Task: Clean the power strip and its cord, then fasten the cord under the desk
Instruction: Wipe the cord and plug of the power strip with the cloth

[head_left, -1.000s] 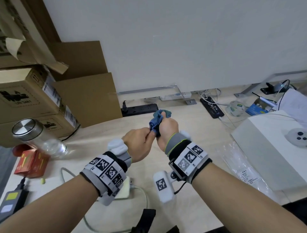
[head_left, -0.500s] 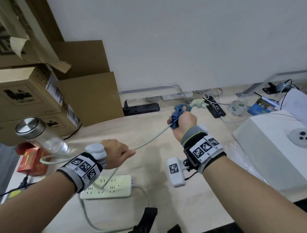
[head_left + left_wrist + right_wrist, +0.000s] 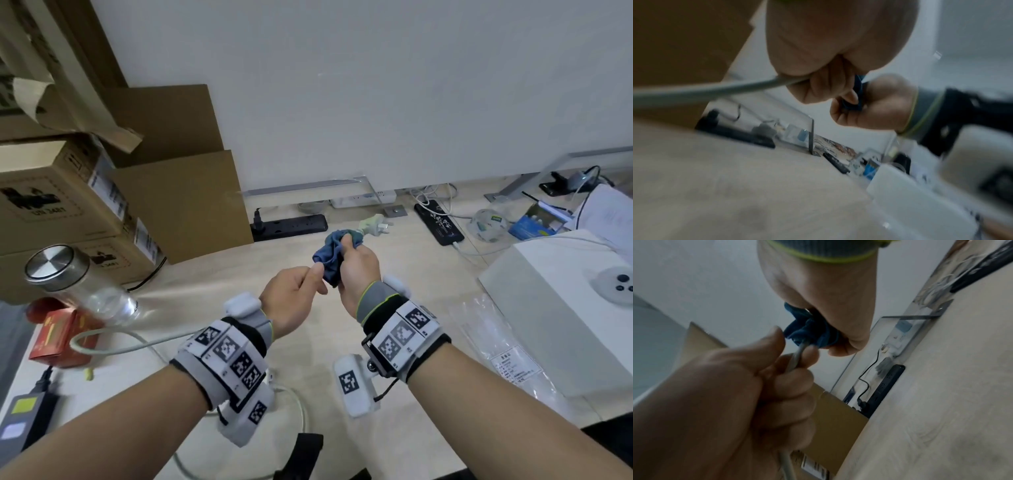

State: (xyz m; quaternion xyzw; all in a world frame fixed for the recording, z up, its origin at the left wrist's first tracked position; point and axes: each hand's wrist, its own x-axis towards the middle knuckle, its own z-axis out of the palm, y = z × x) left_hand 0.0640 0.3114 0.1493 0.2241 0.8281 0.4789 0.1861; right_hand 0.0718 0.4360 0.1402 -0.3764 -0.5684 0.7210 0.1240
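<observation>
Above the counter, left hand pinches the grey rubbery cord. Right hand clenches a crumpled blue cloth around it. Cord's floppy, so probably grip close.

On the desk, boxes stand far left with a bottle before them, a black strip lies against the wall, and a white box sits right.

Grey lime-edged wristbands, black-and-white tagged wrist cuffs
</observation>
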